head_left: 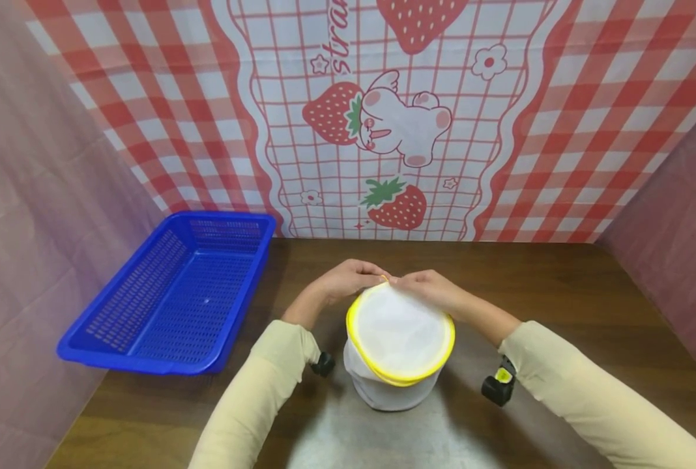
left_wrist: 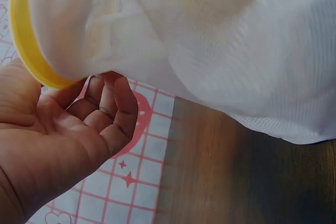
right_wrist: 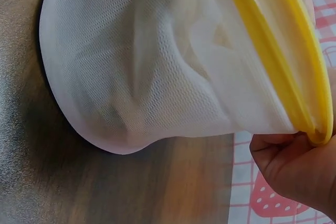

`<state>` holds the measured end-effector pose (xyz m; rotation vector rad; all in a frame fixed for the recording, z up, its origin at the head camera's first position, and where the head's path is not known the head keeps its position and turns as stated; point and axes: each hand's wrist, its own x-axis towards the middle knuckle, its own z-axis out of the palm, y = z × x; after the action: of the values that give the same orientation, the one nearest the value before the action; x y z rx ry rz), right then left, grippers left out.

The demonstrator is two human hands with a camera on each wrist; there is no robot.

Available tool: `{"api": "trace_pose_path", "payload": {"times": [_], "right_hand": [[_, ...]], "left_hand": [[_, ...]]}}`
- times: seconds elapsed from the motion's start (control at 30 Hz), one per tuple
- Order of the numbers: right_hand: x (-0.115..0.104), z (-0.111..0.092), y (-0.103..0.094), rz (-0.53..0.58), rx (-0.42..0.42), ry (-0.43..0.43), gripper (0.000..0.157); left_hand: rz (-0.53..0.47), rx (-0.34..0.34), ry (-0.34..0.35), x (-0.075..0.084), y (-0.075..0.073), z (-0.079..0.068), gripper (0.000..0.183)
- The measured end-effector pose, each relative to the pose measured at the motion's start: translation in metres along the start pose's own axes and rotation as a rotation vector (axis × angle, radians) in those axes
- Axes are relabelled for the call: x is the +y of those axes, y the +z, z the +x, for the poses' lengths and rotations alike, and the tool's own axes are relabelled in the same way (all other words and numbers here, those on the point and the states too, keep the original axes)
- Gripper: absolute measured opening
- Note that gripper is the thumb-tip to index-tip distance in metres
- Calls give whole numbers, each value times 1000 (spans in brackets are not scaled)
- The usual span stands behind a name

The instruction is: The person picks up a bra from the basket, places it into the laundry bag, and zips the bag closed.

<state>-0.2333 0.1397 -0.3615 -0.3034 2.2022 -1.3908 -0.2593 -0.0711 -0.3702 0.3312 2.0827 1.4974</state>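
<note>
A white mesh laundry bag (head_left: 401, 332), round with a yellow-trimmed lid, stands on the table between my forearms. At the far side of its yellow rim (left_wrist: 26, 40), my left hand (head_left: 348, 279) pinches the edge, its other fingers curled beside the mesh in the left wrist view. Close beside those fingertips, my right hand (head_left: 433, 290) grips the same rim, thumb and fingers meeting at the trim in the right wrist view. A small orange-yellow tab (head_left: 385, 278) shows between the hands. The lid lies over the top, and pale shapes show faintly through the mesh (right_wrist: 121, 66).
A blue plastic basket (head_left: 207, 306) with slotted walls stands to the left on the brown wooden table (head_left: 559, 293). Behind rises a red-and-white checked cloth (head_left: 195, 98) with strawberries. Pinkish cloth (head_left: 25, 215) hangs along both sides.
</note>
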Motion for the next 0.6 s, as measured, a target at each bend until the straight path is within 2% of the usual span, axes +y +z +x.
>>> {"api": "trace_pose_path", "payload": {"times": [0.13,0.27,0.6], "right_hand": [[-1,0,1,-23,-29,6,47],[0,-1,3,-45,-13,7,47],[-1,-4,6,-54,26,0,44]], "left_hand": [[26,12,3,2,1,-1,25],[58,38,-22,4,2,-5,27],[25,48,-66,2,0,-6,28]]}}
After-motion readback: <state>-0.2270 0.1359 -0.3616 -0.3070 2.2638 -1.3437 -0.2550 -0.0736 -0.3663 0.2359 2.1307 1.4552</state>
